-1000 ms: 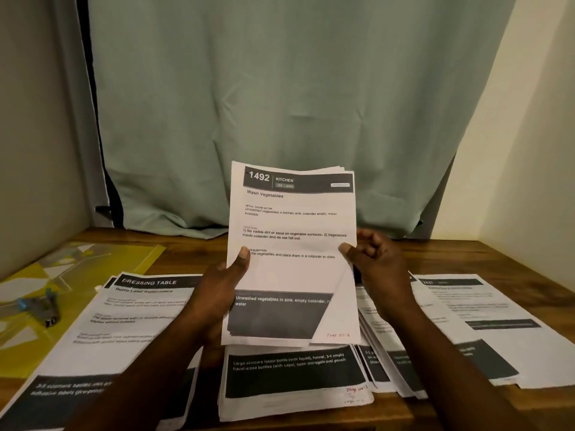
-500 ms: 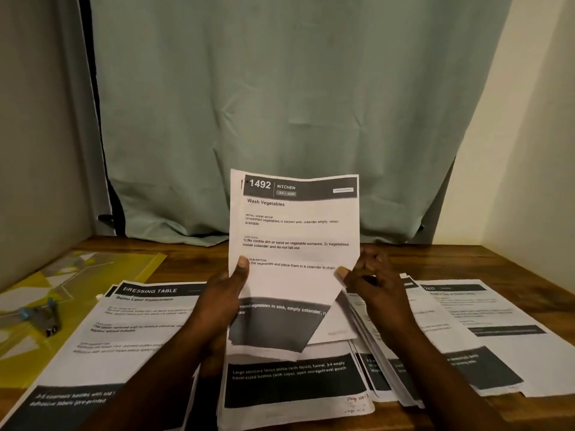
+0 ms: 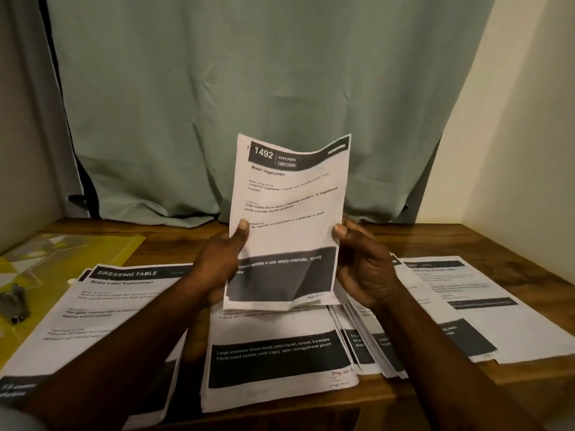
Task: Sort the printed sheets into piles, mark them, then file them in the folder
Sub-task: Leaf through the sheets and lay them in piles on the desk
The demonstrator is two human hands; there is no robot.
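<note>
Both hands hold up a printed sheet (image 3: pixel 292 219) headed "1492 KITCHEN", titled "Wash Vegetables".
The left hand (image 3: pixel 217 269) grips its left edge, thumb on the front; the right hand (image 3: pixel 364 269) pinches the right edge, fingers curled behind. The sheet stands upright and bowed above the middle pile (image 3: pixel 273 353) on the wooden table (image 3: pixel 497 237). The left pile (image 3: pixel 102 306) reads "DRESSING TABLE", beside a yellow folder (image 3: pixel 77 253).

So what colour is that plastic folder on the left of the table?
Yellow and see-through: the folder shows best in the head view.
</note>
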